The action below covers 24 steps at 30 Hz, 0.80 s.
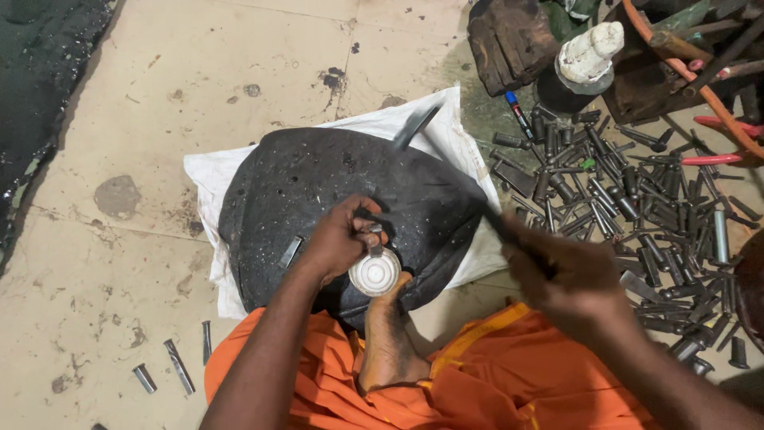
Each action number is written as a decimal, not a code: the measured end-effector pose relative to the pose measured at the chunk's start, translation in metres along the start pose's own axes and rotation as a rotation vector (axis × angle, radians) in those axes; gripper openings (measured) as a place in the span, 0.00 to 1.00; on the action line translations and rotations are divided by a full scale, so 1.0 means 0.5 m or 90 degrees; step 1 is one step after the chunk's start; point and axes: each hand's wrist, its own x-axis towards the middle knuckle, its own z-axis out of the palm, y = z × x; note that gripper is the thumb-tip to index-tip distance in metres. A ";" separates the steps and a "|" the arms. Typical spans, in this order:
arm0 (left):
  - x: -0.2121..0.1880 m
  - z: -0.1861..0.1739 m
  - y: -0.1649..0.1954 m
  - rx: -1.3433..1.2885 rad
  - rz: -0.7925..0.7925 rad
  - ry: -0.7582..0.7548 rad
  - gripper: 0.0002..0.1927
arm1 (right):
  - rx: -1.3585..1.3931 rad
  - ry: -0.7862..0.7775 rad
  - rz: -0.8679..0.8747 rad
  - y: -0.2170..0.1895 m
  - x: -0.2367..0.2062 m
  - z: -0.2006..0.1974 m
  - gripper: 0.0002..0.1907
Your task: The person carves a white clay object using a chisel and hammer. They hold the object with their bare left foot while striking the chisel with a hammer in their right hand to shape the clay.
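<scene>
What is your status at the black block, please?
Left hand pinching punch on white disc. Right hand gripping hammer, raised. Foot bracing disc.

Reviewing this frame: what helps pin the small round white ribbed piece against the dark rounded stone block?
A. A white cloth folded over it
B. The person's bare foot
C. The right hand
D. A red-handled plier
B: the toes of the bare foot press the small round white ribbed piece on the dark stone block, beside the left hand holding a small metal punch.
</scene>
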 end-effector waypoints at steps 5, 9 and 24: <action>-0.003 0.002 0.022 0.027 -0.058 -0.002 0.19 | 0.009 -0.072 0.116 0.032 -0.014 0.009 0.23; -0.001 0.002 0.028 0.008 -0.038 -0.016 0.20 | 0.157 0.048 -0.135 0.055 -0.021 0.025 0.20; 0.024 0.008 0.015 0.019 -0.018 -0.092 0.19 | 0.277 0.077 0.037 0.090 -0.055 0.066 0.22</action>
